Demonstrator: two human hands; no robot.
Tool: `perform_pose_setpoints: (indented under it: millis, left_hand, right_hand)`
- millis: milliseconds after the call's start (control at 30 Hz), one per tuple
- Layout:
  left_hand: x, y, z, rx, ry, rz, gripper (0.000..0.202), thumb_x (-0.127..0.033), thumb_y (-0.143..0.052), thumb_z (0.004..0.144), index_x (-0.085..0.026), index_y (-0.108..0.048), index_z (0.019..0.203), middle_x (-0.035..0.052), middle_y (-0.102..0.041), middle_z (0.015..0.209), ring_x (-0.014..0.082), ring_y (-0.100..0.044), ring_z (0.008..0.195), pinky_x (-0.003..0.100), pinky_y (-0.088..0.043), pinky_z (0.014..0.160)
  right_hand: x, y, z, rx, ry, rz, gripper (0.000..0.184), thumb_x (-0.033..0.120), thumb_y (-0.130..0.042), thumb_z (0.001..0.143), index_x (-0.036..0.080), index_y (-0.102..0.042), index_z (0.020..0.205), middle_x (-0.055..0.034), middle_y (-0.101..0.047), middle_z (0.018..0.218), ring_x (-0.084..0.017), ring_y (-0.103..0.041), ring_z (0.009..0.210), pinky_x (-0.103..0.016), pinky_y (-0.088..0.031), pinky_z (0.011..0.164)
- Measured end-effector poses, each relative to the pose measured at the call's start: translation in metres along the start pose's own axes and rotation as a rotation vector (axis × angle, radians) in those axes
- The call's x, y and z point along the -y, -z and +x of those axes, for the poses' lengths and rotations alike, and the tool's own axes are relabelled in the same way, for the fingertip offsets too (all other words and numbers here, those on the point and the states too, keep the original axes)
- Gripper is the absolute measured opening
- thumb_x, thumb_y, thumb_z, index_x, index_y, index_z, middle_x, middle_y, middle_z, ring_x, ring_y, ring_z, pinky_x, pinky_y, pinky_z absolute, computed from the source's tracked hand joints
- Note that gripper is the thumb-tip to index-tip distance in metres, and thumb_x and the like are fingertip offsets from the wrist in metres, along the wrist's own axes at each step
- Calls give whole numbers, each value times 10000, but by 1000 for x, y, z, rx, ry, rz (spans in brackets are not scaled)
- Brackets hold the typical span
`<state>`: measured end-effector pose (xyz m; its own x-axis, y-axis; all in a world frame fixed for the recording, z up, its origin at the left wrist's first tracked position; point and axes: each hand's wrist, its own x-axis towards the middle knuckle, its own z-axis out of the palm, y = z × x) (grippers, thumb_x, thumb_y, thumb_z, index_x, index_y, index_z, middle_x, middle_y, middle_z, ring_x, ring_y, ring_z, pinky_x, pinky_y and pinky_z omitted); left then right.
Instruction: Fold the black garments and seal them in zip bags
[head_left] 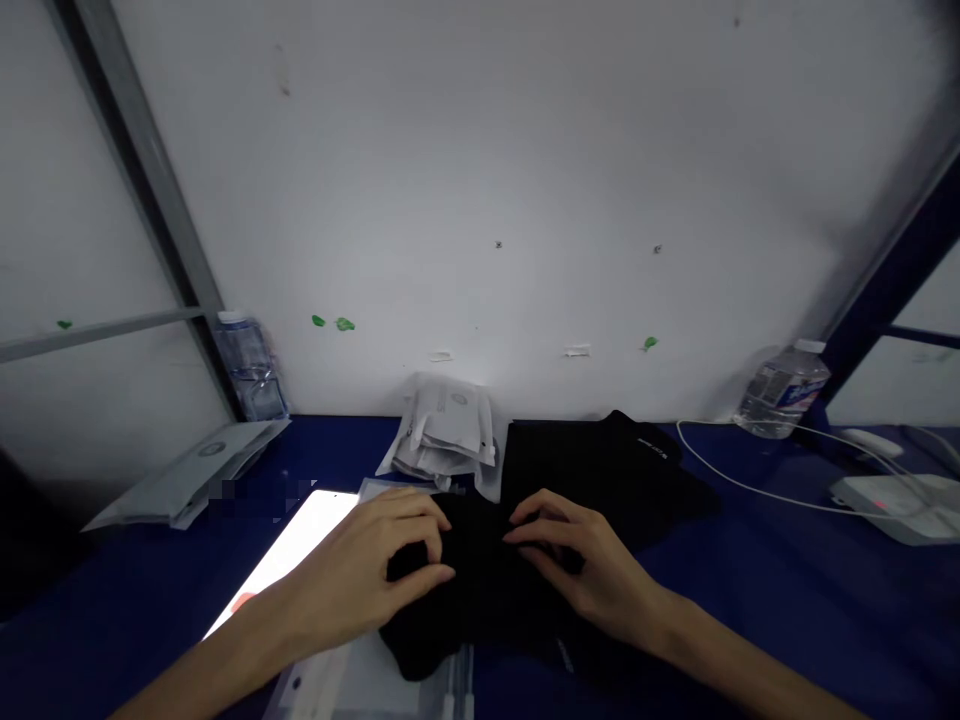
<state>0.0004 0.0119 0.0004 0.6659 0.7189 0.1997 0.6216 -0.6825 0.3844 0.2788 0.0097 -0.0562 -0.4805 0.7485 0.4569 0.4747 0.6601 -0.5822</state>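
Note:
A piece of black cloth [472, 590] lies in front of me, partly over a clear zip bag [337, 680]. At its left side my left hand [382, 560] is closed, with curled fingers and thumb on the fabric. My right hand [581, 560] pinches the same dark fabric on the right, thumb close to the fingertips. The exact folds between the fingertips are hard to make out in the dark. Behind my right hand lies more black fabric [585, 460] with small white lettering; where one piece ends and the other begins is unclear.
A lit phone or tablet screen [300, 545] lies under my left forearm. Stacked packaged bags [450, 425] stand against the wall, with more packets [202, 465] at left. Water bottles stand at left [251, 365] and right [784, 390]. A white cable [750, 490] runs to a white device [900, 505].

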Motion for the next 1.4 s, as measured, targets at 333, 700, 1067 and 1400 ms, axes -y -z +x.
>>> perform_pose_setpoints:
  millis: [333, 700, 1067, 1400]
  left_hand:
    - [-5, -8, 6, 45, 5, 133, 481, -501, -724, 793, -272, -605, 1199, 64, -655, 1222, 330, -614, 1100, 495, -499, 913]
    - [-3, -10, 2, 87, 48, 38, 472, -401, -762, 748, -276, -591, 1169, 41, -635, 1192, 306, -632, 1035, 451, -511, 860]
    - [5, -9, -3, 85, -29, 34, 467, -450, -682, 859, -319, -561, 1290, 60, -588, 1339, 314, -600, 1149, 453, -507, 931]
    - [23, 2, 7, -181, 186, 179, 363, -460, -526, 946, -209, -583, 690, 5, -632, 702, 188, -590, 651, 290, -393, 593]
  right_hand:
    - [9, 8, -1, 73, 76, -135, 291, 143, -599, 855, 241, -692, 1112, -52, -641, 1196, -205, -618, 1050, -353, -496, 916]
    - [12, 17, 5, 140, -23, -165, 166, 283, -771, 747, 216, -640, 824, -33, -650, 1087, -195, -624, 942, -325, -498, 817]
    - [-22, 70, 5, 76, -240, -526, 177, 328, -705, 786, 232, -697, 934, -59, -681, 899, -252, -638, 809, -383, -487, 705]
    - [-25, 66, 3, 133, -256, -403, 108, 236, -669, 804, 217, -564, 790, -21, -616, 799, -193, -569, 726, -339, -448, 661]
